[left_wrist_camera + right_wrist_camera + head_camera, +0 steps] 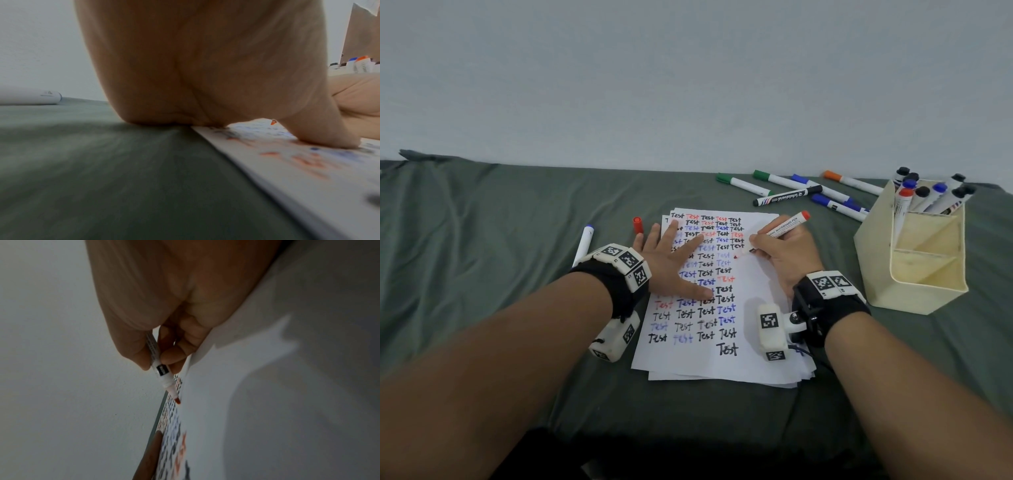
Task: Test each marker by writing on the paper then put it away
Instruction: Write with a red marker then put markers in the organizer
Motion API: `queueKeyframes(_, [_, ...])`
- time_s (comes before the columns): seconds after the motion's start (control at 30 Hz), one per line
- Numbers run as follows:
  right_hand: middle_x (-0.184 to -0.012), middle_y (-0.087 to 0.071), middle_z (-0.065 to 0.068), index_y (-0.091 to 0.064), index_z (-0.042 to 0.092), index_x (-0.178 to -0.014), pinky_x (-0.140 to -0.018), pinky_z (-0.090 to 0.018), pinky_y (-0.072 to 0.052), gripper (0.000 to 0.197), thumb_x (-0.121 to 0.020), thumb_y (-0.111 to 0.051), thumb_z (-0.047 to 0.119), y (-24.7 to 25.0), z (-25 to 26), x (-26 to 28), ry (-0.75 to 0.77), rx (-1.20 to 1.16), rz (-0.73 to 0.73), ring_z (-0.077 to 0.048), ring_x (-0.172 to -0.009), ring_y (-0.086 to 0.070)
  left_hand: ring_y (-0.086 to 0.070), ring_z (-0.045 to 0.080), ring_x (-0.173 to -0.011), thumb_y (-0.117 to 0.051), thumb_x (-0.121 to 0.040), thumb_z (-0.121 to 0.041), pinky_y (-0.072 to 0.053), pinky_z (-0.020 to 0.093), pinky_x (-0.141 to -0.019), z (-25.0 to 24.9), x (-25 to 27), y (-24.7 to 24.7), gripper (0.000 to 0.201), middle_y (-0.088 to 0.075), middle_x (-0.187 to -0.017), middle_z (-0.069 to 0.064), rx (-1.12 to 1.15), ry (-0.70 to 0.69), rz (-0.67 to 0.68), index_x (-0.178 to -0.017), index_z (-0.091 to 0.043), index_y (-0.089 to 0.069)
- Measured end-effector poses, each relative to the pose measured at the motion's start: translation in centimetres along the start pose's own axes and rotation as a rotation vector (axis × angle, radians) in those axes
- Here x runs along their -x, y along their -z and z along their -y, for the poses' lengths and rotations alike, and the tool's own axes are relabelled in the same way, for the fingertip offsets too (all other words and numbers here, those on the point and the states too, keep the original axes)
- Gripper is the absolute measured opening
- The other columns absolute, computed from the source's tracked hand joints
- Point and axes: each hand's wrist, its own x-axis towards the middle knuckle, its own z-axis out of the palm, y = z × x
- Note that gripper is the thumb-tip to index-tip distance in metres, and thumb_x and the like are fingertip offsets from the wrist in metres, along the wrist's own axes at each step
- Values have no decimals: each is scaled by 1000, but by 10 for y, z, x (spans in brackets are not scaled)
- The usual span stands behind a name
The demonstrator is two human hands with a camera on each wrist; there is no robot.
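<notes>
A stack of white paper [756, 329] covered with rows of "Test" in black, red and blue lies on the green cloth. My left hand [671, 260] lies flat on the sheet with fingers spread, pressing it down; its thumb [320, 136] touches the paper [287, 170]. My right hand [786, 253] grips an uncapped red marker [784, 230], its red tip [177, 400] touching the paper [267, 418] beside the written rows. The marker's red cap [637, 224] stands on the cloth left of the sheet.
A cream holder [914, 274] at the right holds several markers [928, 197]. Several loose markers [787, 196] lie behind the paper, green, blue, black and orange. A blue-capped marker [584, 243] lies left of my left wrist. A pale wall rises behind.
</notes>
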Motion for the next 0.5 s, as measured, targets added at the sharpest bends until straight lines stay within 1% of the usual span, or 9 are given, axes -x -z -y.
queueKeyframes(0.03, [-68,-71,3,-70,32,-64,-65,-28,-56,28,-79,-80,11,0,0,0,0,3,-5,-10,-65,-67,33,29,-145,-30,-36,-111,18,53,-114,0,0,0,128,42,-155,-7,-1,0,0,-137,-61,30])
queueKeyframes(0.13, [-73,-73,-3,-72,29,-68,-76,-41,-58,17,-76,-83,19,1,-1,0,-5,-9,-20,-18,-71,-68,34,28,-145,-30,-35,-111,19,52,-114,0,0,0,128,42,-155,-8,4,4,-1,-136,-62,30])
queueKeyframes(0.17, [-75,-74,-4,-73,29,-69,-78,-44,-58,14,-75,-83,22,1,-1,0,-8,-7,-21,-20,-73,-69,34,28,-145,-30,-35,-112,19,52,-114,0,0,0,128,42,-155,-8,4,5,0,-136,-62,30])
queueKeyframes(0.23, [-77,-75,-3,-74,29,-70,-79,-45,-59,11,-73,-84,25,0,-1,0,-11,11,-5,-21,-75,-70,34,28,-145,-30,-34,-112,19,52,-114,0,0,0,128,42,-155,-9,5,7,2,-136,-63,30])
queueKeyframes(0.3, [-77,-76,-1,-74,29,-70,-77,-44,-59,12,-73,-83,24,-1,-2,0,-7,20,11,-18,-75,-70,33,28,-145,-30,-34,-112,19,52,-114,0,0,0,128,42,-155,-9,5,8,2,-136,-63,30])
queueKeyframes(0.33, [-76,-75,0,-73,30,-69,-73,-41,-59,13,-74,-83,22,-2,-2,-1,-3,19,5,-17,-73,-70,33,28,-145,-30,-34,-112,19,52,-114,0,-1,0,128,42,-155,-9,4,8,1,-136,-63,30])
queueKeyframes(0.4, [-72,-72,1,-70,30,-68,-69,-36,-56,18,-74,-81,18,-1,-4,-2,1,0,-29,-14,-69,-68,33,28,-145,-30,-34,-112,18,53,-114,0,-1,0,128,42,-155,-9,3,8,1,-136,-63,30])
queueKeyframes(0.5, [-69,-69,2,-68,29,-68,-66,-31,-53,18,-75,-80,18,1,-5,-2,7,-23,-41,-12,-65,-64,33,28,-145,-31,-35,-111,18,54,-115,0,-1,0,128,41,-155,-9,4,8,-1,-136,-63,30])
